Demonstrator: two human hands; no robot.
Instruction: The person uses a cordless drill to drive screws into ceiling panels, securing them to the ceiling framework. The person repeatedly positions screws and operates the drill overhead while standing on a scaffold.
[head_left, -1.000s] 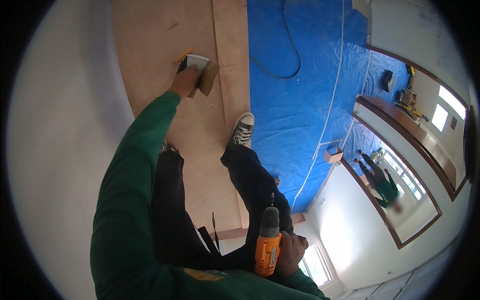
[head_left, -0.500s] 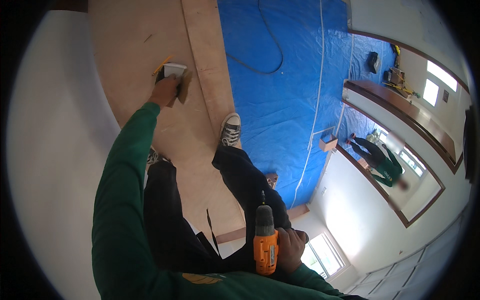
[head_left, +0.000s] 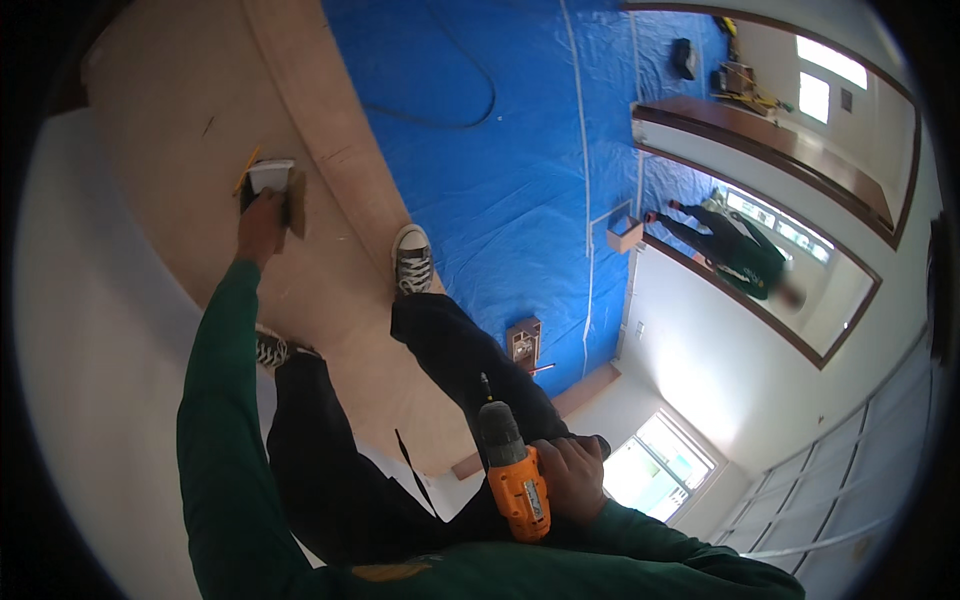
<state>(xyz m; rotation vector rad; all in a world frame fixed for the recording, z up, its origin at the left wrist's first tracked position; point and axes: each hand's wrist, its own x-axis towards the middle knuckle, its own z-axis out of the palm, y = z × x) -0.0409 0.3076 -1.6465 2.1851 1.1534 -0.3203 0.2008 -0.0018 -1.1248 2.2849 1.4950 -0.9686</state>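
My right hand (head_left: 574, 478) is wrapped round the grip of an orange cordless drill (head_left: 522, 496). The drill has a dark chuck and a thin bit pointing away from me, and it hangs in front of my right thigh. My left hand (head_left: 261, 222) reaches down to a small dark container with a white edge (head_left: 271, 175) on the brown board floor (head_left: 330, 290). Its fingers are hidden in or behind that container. Beside the hand stands a brown flap or piece (head_left: 297, 205). A yellow pencil-like stick (head_left: 246, 170) lies against the container's left side.
A blue sheet (head_left: 480, 200) with white tape lines covers the floor to the right, with a dark cable (head_left: 492, 95) on it. A small wooden box (head_left: 625, 234) and a wooden frame (head_left: 523, 343) rest there. Another person (head_left: 735, 245) is visible through an opening at right.
The view has turned, so the scene sits further left. My left hand stays at the container, and my right hand still holds the drill. More of the wooden frame shows beyond my right leg.
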